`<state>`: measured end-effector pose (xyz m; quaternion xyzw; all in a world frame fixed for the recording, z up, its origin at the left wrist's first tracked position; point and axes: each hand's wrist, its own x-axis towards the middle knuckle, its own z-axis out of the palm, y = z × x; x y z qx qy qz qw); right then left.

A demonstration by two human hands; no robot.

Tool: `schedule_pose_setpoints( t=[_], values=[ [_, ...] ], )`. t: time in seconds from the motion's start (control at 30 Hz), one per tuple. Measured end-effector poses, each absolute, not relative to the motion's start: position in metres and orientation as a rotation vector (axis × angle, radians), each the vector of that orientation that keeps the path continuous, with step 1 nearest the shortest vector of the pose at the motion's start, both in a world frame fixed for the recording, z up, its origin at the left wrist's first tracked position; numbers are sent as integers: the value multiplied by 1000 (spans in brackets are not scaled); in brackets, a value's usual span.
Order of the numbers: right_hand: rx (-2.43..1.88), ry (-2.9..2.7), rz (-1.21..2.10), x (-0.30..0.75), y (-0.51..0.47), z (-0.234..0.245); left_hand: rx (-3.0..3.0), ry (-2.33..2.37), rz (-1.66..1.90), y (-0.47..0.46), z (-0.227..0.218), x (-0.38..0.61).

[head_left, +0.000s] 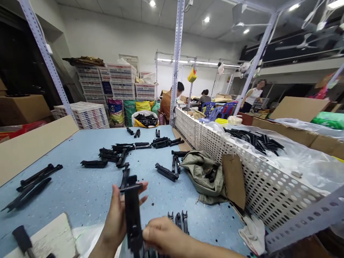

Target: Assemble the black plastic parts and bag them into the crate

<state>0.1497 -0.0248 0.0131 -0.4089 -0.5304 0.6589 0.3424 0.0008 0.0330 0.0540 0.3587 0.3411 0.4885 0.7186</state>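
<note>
Upright in front of me is a long black plastic part [132, 215] with a short crosspiece near its top. My left hand [115, 218] grips it from the left, fingers behind it and their tips showing on the right. My right hand [163, 234] is closed, its thumb and bent forefinger pinching at the part's lower right edge; the other fingers are partly hidden. Several similar black parts [178, 220] lie beside and beneath my right hand. Farther up the blue tabletop [88, 193] more black parts [109, 154] lie in loose groups.
A perforated white metal panel [204, 134] borders the right side, with a grey-green cloth bag [204, 175] and a cardboard piece [233, 179] against it. A black-handled tool [23, 238] rests on a white board [53, 238] at lower left. People sit and stand farther back.
</note>
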Motion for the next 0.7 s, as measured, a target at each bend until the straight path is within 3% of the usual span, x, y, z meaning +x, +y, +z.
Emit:
schedule_pose_setpoints(
  t=[0.1,0.2,0.37,0.5,0.7],
  values=[
    [-1208,-1096,1776,156,1,1,1211,766,1124,19,63,1],
    [-1169,-1002,1673,170,26,23,1543,803,1112,-12,44,10],
    [-1017,-1251,1487,173,11,60,1109,785,1117,-22,15,16],
    [-1054,-1308,1682,154,-19,34,819,672,1012,16,33,-1],
    [-1181,-1046,1725,164,8,7,1448,805,988,-6,59,-1]
  ],
)
